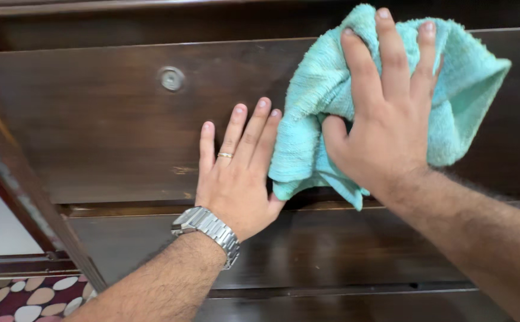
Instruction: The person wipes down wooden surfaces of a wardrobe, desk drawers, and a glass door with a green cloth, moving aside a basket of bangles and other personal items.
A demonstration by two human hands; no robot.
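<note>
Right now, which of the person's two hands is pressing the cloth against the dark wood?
The right hand: its spread fingers press the turquoise terry cloth onto the dark brown wooden panel. The left hand, with ring and metal watch, lies flat on bare wood.

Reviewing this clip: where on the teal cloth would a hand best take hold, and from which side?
Probably the loose corner at the right of the teal cloth, approached from the right. That flap sticks out free of the right hand, which presses the bunched middle flat against the dark wooden panel. The left hand blocks the cloth's left edge.
</note>
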